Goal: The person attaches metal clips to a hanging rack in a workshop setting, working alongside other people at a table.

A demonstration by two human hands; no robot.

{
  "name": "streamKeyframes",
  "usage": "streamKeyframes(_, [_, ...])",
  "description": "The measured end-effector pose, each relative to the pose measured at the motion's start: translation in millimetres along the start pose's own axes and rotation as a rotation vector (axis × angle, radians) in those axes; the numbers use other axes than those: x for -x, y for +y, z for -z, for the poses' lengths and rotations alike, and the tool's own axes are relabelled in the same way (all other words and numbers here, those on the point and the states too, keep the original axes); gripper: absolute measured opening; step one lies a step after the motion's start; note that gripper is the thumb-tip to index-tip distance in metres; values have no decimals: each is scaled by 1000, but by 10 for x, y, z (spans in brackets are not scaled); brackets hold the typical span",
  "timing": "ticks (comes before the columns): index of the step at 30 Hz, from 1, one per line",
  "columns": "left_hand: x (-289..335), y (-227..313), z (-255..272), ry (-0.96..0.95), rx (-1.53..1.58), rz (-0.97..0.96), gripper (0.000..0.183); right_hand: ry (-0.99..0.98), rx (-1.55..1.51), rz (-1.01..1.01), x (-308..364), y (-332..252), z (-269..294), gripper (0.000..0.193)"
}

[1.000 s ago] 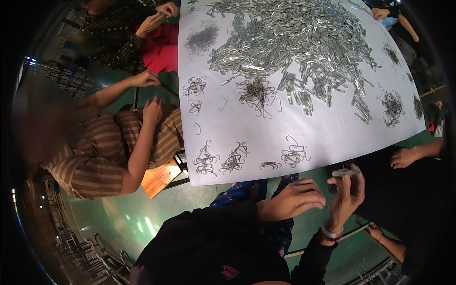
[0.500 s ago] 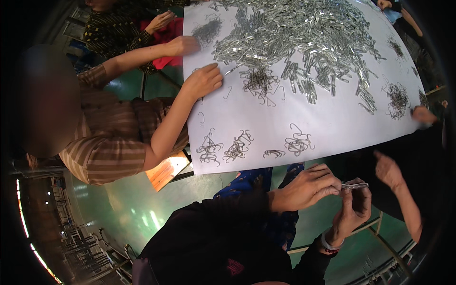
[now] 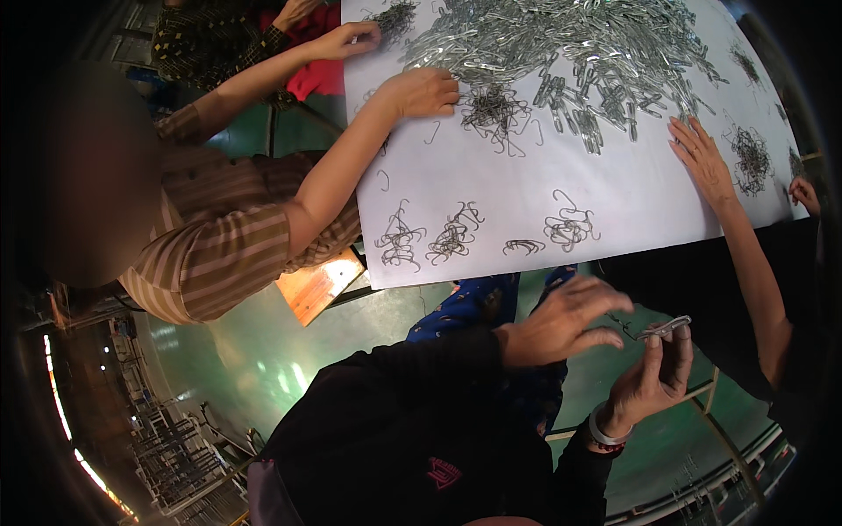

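My right hand point(image 3: 651, 381) is closed, pinching a slim silvery metal link point(image 3: 665, 328) between thumb and fingertips in front of the table edge. A thin dark wire hook point(image 3: 621, 325) shows at the left end of that link. Beside it, my left hand point(image 3: 566, 324) is open, its thumb and fingers apart, with nothing visible between them. On the white-covered table point(image 3: 482, 197) lie small groups of bent wire hooks point(image 3: 570, 228) nearest to my hands. A big heap of silvery metal links point(image 3: 561, 44) covers the far part of the tabletop.
At the left, a person in a striped shirt point(image 3: 219, 259) reaches over the table near a pile of hooks point(image 3: 495, 114). Another person's hand point(image 3: 702, 162) rests on the right side, near more hooks point(image 3: 748, 162). A wooden stool point(image 3: 320, 285) stands below the table's left corner.
My left hand has come off the metal link and its fingers have spread; my right hand keeps hold. The neighbour's hand at the right has moved onto the table.
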State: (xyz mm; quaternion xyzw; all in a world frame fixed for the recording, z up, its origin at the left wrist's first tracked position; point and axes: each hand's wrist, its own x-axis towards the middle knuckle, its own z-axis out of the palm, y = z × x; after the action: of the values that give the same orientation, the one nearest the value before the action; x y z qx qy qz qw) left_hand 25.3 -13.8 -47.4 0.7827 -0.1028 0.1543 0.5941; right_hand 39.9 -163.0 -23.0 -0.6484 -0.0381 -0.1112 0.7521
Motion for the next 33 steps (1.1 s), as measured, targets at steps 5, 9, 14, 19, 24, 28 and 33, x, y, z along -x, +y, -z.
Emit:
streamKeyframes(5, [-615, -467, 918, 185, -475, -28, 14, -29, 118, 45, 52, -137, -159, 28])
streamKeyframes(9, [-1255, -1240, 1544, -111, -982, -125, 13, -85, 183, 57, 35, -256, -245, 25])
streamKeyframes(14, [-1331, -1327, 1629, -486, -1070, -87, 10, -93, 181, 133, 2, -280, -340, 26])
streamKeyframes(19, [-1195, -1159, 1407, -198, -964, -250, 11, -52, 170, 166, 11, -331, -336, 26])
streamKeyframes(24, [-871, -95, 831, -5, -294, -14, 15, -45, 200, 149, 59, -178, -286, 25])
streamKeyframes(28, [-481, 682, 431, -70, 286, 255, 12, 2, 126, 135, 157, -79, -232, 25])
streamKeyframes(33, [-228, 780, 333, -84, 306, 137, 9, 28, 83, 118, 318, -147, -320, 25])
